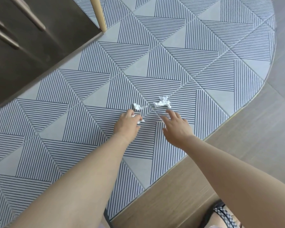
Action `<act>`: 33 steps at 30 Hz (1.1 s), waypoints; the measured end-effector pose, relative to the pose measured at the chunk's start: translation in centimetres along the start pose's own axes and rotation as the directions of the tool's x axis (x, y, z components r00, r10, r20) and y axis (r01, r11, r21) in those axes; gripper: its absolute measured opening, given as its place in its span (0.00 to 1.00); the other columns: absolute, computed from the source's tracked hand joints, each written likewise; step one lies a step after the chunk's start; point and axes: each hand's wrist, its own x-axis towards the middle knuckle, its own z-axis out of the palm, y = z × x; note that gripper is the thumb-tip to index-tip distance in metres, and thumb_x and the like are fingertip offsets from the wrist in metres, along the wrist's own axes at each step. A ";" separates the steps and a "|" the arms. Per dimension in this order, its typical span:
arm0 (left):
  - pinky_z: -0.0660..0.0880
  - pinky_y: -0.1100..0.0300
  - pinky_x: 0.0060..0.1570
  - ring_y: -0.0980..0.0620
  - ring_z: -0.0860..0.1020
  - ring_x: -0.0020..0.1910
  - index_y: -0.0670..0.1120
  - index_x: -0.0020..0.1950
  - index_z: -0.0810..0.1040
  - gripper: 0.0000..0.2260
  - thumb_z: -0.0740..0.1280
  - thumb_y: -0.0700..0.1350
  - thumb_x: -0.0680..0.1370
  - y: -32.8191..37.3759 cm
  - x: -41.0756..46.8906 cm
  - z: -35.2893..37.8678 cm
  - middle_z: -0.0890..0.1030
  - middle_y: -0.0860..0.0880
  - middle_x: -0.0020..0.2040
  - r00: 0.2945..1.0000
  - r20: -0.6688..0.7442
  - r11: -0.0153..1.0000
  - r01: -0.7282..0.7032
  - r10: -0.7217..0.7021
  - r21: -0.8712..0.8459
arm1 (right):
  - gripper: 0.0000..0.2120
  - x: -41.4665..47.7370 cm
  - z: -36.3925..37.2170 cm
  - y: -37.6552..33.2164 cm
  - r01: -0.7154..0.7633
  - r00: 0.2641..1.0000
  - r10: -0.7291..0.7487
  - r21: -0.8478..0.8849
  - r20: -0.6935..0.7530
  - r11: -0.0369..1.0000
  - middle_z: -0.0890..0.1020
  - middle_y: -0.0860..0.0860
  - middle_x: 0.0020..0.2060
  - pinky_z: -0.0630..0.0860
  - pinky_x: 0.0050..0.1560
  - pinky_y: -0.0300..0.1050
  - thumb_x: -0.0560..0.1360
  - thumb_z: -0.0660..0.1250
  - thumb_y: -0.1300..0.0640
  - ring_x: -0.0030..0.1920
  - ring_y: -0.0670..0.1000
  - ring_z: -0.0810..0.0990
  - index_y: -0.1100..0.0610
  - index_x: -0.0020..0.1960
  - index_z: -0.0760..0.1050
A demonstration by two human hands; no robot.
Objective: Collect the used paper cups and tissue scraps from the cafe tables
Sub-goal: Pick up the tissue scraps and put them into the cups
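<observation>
1. Left hand [127, 124]: fingers curled around a white held scrap [139, 120]. The tissue protrudes from the fingertip side of the fist. The hand is low over the striped tiled surface [72, 125]; contact with the tiles cannot be determined.

2. Right hand [176, 125]: fingers spread and extended, holding nothing. The longest fingertips [167, 111] point at the large crumpled scrap [162, 102] and stop just short of it.

3. Reference item: the large crumpled scrap, lying loose on the tiles at a grout joint. All positions below are relative to it.
   - Small scrap [137, 106]: just to the left, apart from it, lying on the tiles directly beyond the left hand's knuckles.
   - Held scrap: to the lower left, near.
   - Curved metal edge strip [209, 137] of the tiled surface: to the lower right, near.
   - Wood-look floor [245, 145]: beyond that strip, to the right.
   - Pale round leg [100, 14]: well apart, to the upper left.
   - Dark brown panel [31, 55] with horizontal bars: well apart, far left and above.
   - Sandal [224, 213] with checked strap: well apart, below and to the right, on the wood-look floor.
</observation>
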 end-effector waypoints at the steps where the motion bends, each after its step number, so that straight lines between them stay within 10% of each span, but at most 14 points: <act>1: 0.75 0.52 0.50 0.48 0.69 0.58 0.52 0.59 0.74 0.11 0.65 0.44 0.77 0.1 0.1 0.0 0.68 0.49 0.59 1.000 0.003 1.000 -0.008 0.008 0.004 | 0.21 0.1 -0.1 0.1 0.002 1.000 -0.002 -0.006 -0.015 1.000 0.57 0.53 0.72 0.66 0.62 0.56 0.76 0.58 0.57 0.69 0.55 0.59 0.53 0.68 0.61; 14: 0.71 0.55 0.40 0.49 0.74 0.46 0.48 0.50 0.75 0.04 0.63 0.44 0.78 0.5 2.4 -1.5 0.72 0.49 0.52 0.994 -0.056 0.994 -0.100 0.099 -0.030 | 0.28 2.1 -0.4 0.8 0.027 1.000 -0.027 -0.006 0.004 1.000 0.50 0.49 0.75 0.59 0.69 0.53 0.77 0.57 0.56 0.74 0.52 0.48 0.52 0.74 0.50; 26: 0.74 0.51 0.52 0.46 0.66 0.64 0.54 0.70 0.63 0.25 0.67 0.49 0.75 1.1 3.9 -0.2 0.64 0.47 0.68 0.994 -0.107 0.997 -0.020 0.028 0.080 | 0.24 2.1 -0.5 0.7 0.063 0.994 -0.058 0.049 -0.096 0.997 0.60 0.51 0.71 0.69 0.61 0.55 0.75 0.60 0.60 0.68 0.54 0.60 0.49 0.69 0.62; 33: 0.74 0.51 0.50 0.47 0.71 0.54 0.48 0.60 0.72 0.13 0.65 0.41 0.76 1.7 4.0 -0.1 0.72 0.48 0.55 0.997 -0.071 0.999 -0.034 0.031 -0.041 | 0.24 2.3 -0.1 0.5 0.048 0.998 -0.045 0.066 -0.040 0.997 0.62 0.49 0.68 0.73 0.55 0.49 0.74 0.60 0.63 0.66 0.53 0.62 0.49 0.69 0.62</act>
